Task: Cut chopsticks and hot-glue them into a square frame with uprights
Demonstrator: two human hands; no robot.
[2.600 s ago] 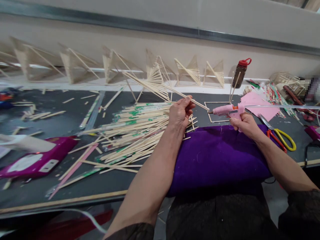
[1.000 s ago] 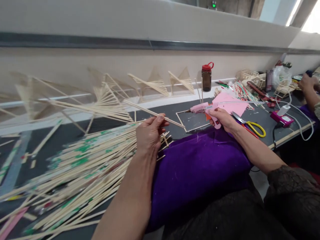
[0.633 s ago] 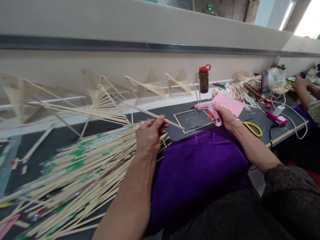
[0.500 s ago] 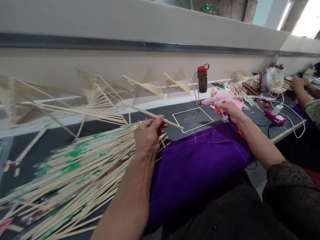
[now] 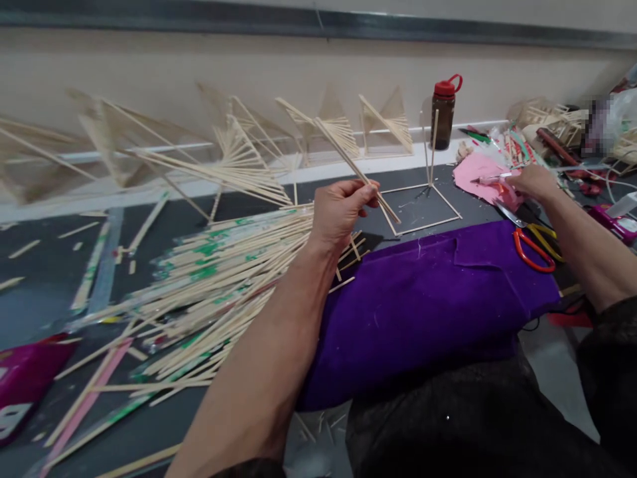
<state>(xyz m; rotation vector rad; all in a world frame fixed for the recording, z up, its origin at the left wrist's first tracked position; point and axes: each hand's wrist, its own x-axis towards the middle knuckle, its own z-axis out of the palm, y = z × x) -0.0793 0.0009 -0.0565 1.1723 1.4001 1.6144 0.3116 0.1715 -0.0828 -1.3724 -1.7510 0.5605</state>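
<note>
Thin wooden sticks (image 5: 343, 151) are pinched between the thumb and fingers of my left hand (image 5: 343, 209), slanting down to the right. Below their lower ends lies a square stick frame (image 5: 432, 228), with upright sticks (image 5: 434, 146) at its back corner. Farther right, my right hand (image 5: 537, 182) is closed around the pink glue gun (image 5: 502, 179), which is low over a pink sheet (image 5: 475, 171); the hand hides part of the tool. Scissors (image 5: 532, 249) with red and yellow handles lie just below that hand.
Many sticks in green-marked wrappers (image 5: 213, 285) spread across the left. Purple cloth (image 5: 423, 312) covers the front edge. Stick models (image 5: 239, 159) line the wall beside a brown bottle (image 5: 442, 116) with a red lid. A magenta object (image 5: 30, 382) sits far left.
The view has shifted down and left. My right hand has carried the glue gun away from the upright sticks to the pink sheet. The sticks in my left hand are now steeper.
</note>
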